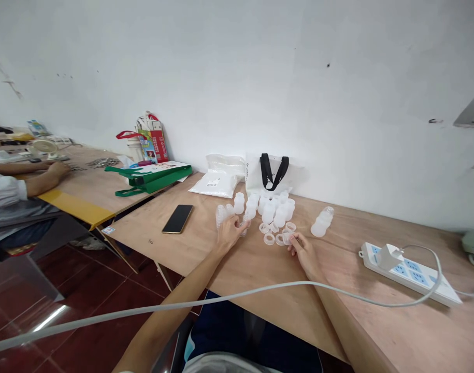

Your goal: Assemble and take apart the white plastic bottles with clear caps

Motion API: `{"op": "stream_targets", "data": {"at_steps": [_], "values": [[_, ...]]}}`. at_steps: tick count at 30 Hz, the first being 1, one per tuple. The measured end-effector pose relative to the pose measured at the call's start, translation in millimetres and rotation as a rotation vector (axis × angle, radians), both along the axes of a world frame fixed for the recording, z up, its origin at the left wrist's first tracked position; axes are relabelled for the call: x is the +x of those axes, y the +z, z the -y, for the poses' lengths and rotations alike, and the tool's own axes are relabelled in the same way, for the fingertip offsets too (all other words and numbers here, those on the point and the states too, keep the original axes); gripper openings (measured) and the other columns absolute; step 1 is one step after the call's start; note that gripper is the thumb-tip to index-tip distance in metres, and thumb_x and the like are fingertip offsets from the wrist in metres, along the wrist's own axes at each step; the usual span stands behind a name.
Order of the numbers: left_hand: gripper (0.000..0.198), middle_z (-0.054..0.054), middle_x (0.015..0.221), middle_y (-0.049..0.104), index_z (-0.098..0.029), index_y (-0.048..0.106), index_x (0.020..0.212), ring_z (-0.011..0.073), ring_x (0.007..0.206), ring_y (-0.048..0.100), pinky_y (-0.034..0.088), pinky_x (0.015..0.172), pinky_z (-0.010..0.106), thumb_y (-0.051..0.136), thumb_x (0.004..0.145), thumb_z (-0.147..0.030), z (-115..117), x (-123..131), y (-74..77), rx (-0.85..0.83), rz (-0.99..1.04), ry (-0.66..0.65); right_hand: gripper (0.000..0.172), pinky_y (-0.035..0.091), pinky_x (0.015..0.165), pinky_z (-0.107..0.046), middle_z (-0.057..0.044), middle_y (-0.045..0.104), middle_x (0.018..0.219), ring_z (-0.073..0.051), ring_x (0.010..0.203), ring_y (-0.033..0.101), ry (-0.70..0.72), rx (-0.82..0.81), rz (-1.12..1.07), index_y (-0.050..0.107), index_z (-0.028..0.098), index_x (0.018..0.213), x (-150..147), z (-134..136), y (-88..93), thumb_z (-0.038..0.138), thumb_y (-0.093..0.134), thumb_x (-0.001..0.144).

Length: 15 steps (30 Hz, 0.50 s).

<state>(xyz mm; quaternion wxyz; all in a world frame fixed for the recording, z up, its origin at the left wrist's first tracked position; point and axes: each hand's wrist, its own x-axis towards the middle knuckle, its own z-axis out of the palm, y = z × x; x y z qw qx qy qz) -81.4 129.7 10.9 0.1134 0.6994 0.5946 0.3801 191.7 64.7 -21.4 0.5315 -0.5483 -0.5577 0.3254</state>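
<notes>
My left hand [229, 233] is closed, thumb and fingers together, beside several small clear plastic pieces [243, 232]; what sits between the fingertips is partly hidden. Behind it stand clear dome-shaped pieces [220, 213]. My right hand [302, 249] pinches the edge of a clear plastic ring [286, 238]. Several similar translucent rings [269, 239] lie on the table between the two hands. Farther back is a cluster of frosted white small bottles [268, 212], some upright and close together.
A phone [177, 218] lies at left. A white pouch [217, 178] and a white bag with black handles [256, 176] lean by the wall. Nested clear cups [322, 221] lie right, near a power strip [411, 272]. A cable [260, 286] crosses in front. Another person's arm [46, 178] rests left.
</notes>
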Motion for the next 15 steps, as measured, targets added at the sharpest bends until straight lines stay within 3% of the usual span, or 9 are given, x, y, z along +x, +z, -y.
{"op": "stream_targets", "data": {"at_steps": [4, 9, 15], "values": [[0.043, -0.002, 0.071, 0.057, -0.022, 0.053, 0.084, 0.0164, 0.066, 0.054, 0.036, 0.062, 0.028, 0.064, 0.085, -0.063, 2.6, -9.6, -4.8, -0.05, 0.044, -0.046, 0.049, 0.04, 0.055, -0.028, 0.002, 0.061, 0.063, -0.015, 0.053, 0.051, 0.003, 0.001, 0.006, 0.058, 0.023, 0.08, -0.2, 0.7, 0.7, 0.072, 0.057, 0.087], [0.04, 0.002, 0.095, 0.068, -0.024, 0.059, 0.111, 0.0215, 0.087, 0.064, 0.044, 0.071, 0.03, 0.062, 0.089, -0.057, 6.1, -19.6, -8.6, -0.076, 0.035, -0.192, 0.049, 0.04, 0.055, -0.028, 0.002, 0.061, 0.062, -0.015, 0.053, 0.052, 0.002, -0.002, -0.007, 0.059, 0.023, 0.079, -0.3, 1.1, 1.6, 0.072, 0.06, 0.086], [0.033, 0.003, 0.101, 0.069, -0.024, 0.061, 0.111, 0.0229, 0.094, 0.066, 0.046, 0.074, 0.032, 0.061, 0.091, -0.051, 9.0, -18.4, -4.9, -0.084, -0.011, -0.192, 0.05, 0.041, 0.053, -0.028, 0.002, 0.063, 0.065, -0.013, 0.051, 0.051, -0.028, 0.0, -0.077, 0.063, 0.022, 0.08, 0.7, -0.4, -0.1, 0.073, 0.064, 0.082]]}}
